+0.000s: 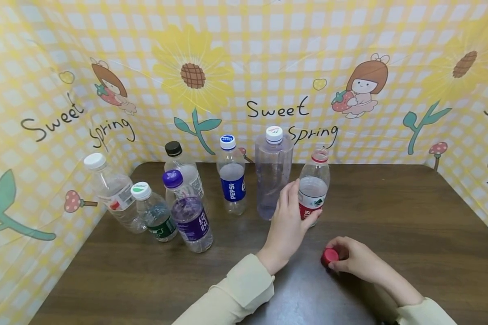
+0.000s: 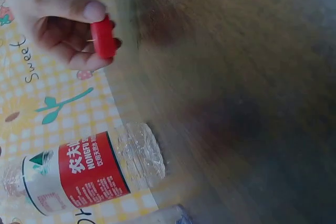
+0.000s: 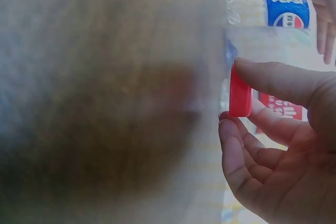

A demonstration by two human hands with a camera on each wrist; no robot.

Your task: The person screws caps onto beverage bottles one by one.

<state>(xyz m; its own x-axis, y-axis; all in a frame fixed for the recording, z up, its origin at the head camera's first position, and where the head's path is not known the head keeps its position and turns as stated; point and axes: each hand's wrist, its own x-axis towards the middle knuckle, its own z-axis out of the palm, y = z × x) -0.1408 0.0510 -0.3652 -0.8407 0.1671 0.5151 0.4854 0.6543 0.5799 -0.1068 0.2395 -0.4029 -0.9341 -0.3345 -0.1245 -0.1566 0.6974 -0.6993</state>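
Note:
My right hand [image 1: 359,262] pinches a red bottle cap [image 1: 330,257] between thumb and fingers, just above the table. The same cap [image 3: 240,92] stands on edge between the fingertips in the right wrist view. An uncapped clear bottle [image 1: 314,186] with a red and white label stands upright farther back, a red ring round its neck. My left hand [image 1: 286,223] hovers in front of this bottle, overlapping its left side in the head view. Its fingers look straight and hold nothing; the right wrist view shows them apart from the labelled bottle [image 2: 89,174].
Left of the uncapped bottle stand a large clear bottle [image 1: 273,180], a Pepsi bottle [image 1: 232,180] and a purple-capped bottle [image 1: 191,221]. A black-capped bottle [image 1: 185,167], a green-labelled bottle [image 1: 156,219] and a white-capped bottle [image 1: 115,194] stand farther left. A checked cloth [image 1: 236,54] surrounds the brown table [image 1: 390,198].

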